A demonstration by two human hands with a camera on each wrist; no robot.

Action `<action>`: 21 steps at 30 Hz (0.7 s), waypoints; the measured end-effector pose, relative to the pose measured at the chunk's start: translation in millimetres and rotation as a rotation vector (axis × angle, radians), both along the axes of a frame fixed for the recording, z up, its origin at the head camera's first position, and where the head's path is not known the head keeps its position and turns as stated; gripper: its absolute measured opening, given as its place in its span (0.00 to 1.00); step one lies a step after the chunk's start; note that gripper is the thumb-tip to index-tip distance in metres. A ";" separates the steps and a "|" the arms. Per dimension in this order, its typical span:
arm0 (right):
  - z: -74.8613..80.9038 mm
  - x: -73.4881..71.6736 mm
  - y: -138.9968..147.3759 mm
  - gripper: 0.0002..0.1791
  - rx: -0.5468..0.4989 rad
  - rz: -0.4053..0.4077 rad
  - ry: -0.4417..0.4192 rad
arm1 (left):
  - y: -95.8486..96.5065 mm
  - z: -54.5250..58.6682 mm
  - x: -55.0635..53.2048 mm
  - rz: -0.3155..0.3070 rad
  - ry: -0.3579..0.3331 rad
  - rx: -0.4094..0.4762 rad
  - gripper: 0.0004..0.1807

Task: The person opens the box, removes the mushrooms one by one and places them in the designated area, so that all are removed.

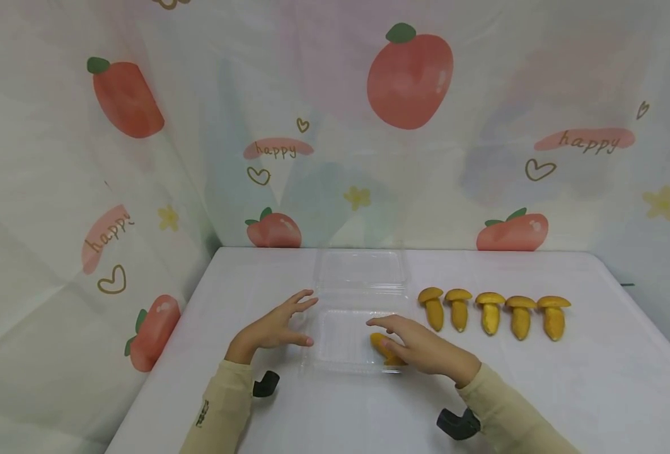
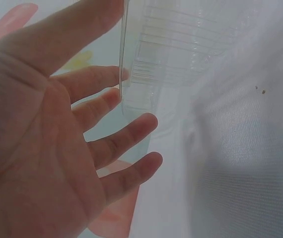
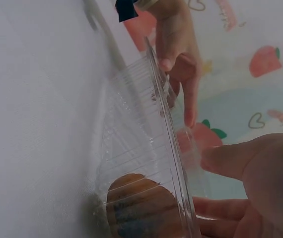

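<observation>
A clear plastic clamshell box [image 1: 340, 343] lies opened on the table, its lid [image 1: 361, 268] folded back toward the wall. One yellow-brown toy mushroom [image 1: 377, 341] rests in the box's right side; its brown cap [image 3: 141, 203] shows through the ribbed wall in the right wrist view. My right hand [image 1: 428, 347] hovers over that mushroom, partly covering it, with thumb and fingers apart at rim height. At the box's left edge is my left hand [image 1: 272, 328], fingers spread and holding nothing; its thumb and some fingertips come close to the rim [image 2: 123, 59].
Several matching mushrooms [image 1: 490, 313] stand in a row on the white table [image 1: 607, 378], right of the box. A printed cloth [image 1: 335, 94] hangs behind the table and along its left side. Dark camera mounts [image 1: 458, 424] stick out below both wrists.
</observation>
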State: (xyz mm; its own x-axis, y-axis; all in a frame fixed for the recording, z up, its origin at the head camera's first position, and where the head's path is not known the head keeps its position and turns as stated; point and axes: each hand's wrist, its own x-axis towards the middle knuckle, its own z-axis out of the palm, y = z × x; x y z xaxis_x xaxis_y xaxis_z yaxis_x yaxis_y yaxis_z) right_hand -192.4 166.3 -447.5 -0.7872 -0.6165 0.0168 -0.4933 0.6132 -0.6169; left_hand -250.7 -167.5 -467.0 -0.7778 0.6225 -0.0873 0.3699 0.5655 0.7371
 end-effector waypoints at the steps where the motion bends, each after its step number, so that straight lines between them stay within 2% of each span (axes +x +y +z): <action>1: 0.3 -1.1 -1.3 0.22 0.006 0.011 -0.014 | -0.3 -0.1 0.0 -0.003 0.003 0.001 0.50; 10: 0.4 -9.6 -7.3 0.22 0.096 0.068 -0.060 | -1.1 -1.3 -0.9 -0.007 0.011 -0.008 0.50; 21: 4.8 -22.7 -6.3 0.19 0.114 0.120 -0.185 | -0.3 -1.2 -0.4 -0.004 -0.007 0.003 0.49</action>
